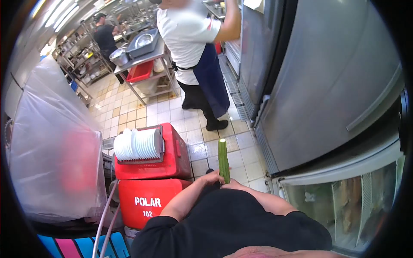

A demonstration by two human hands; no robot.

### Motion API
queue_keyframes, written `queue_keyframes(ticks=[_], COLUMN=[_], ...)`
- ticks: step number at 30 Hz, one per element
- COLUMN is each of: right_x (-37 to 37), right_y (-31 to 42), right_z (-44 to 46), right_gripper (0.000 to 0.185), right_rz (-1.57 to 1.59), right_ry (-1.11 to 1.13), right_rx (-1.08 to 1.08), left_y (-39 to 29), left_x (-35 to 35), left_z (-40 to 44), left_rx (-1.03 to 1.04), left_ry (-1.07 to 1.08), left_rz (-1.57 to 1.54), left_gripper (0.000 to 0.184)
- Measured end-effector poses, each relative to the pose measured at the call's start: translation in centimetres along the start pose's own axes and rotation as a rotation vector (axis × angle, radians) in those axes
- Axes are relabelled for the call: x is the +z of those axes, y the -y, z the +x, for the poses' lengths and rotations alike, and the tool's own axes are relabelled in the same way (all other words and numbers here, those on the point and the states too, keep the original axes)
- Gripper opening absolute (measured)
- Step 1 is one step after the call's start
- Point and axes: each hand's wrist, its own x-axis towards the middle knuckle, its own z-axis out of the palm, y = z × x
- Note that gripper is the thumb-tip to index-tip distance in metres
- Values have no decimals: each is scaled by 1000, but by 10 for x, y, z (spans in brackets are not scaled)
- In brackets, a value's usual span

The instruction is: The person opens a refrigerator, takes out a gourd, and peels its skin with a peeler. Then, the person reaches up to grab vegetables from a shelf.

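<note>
A long green cucumber with a pale cut end stands nearly upright in front of my body. My left hand is closed around its lower part, from the left side. Close by on the right, my right hand is at the cucumber's lower end. Its fingers are mostly hidden behind the cucumber and my dark shirt, so their grip cannot be made out.
Stacked red boxes on the left carry a rack of white plates. Steel refrigerator doors line the right. Ahead, a person in a white shirt stands near a metal table; another person is farther back.
</note>
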Motion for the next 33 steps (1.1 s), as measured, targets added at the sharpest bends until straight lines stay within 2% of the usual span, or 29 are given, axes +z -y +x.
queue_keyframes(ticks=[2,4,6,8,10,12,13,15,18,19,22,26,30,32,33], right_x=[24,19,10,-1,-5,-4,-1,1,4,6,11,19,26,27,28], right_y=[58,67,77,87,105,127,138,154,168,173,182,197,213,220,223], right_z=[-12,4,26,50,67,79,83,98,130,141,168,201,234,248,253], right_gripper=[28,27,26,40,36,32,28,25,25,25,25,24,24,25,25], right_rz=[116,44,-22,-259,-258,-254,-215,-173,-215,-230,-260,-306,-365,-345,-312], right_ry=[47,73,99,55,94,134,155,191,212,222,245,286,333,374,397], right_rx=[-383,-383,-381,34,36,46,8,-49,-30,-27,-4,17,48,55,57], left_y=[0,3,37,72,115,103,109,137,119,142,122,146,122,121,122], left_x=[-24,-44,-91,-141,-191,-184,-194,-223,-219,-238,-240,-276,-279,-285,-284], left_z=[-12,-33,-43,-60,-77,-118,-128,-136,-147,-138,-135,-114,-120,-120,-122], left_rx=[-21,75,-25,-160,-175,-497,-501,-577,-539,-445,-438,-407,-376,-243,-239], left_ry=[121,97,-259,-449,-483,-786,-789,-598,-735,-737,-778,-674,-716,-726,-739], left_rz=[-18,-109,-342,-369,-251,-155,-162,52,-115,-183,-284,-223,-251,-320,-339], left_gripper=[92,93,95,92,94,87,87,85,80,84,81,73,70,71,71])
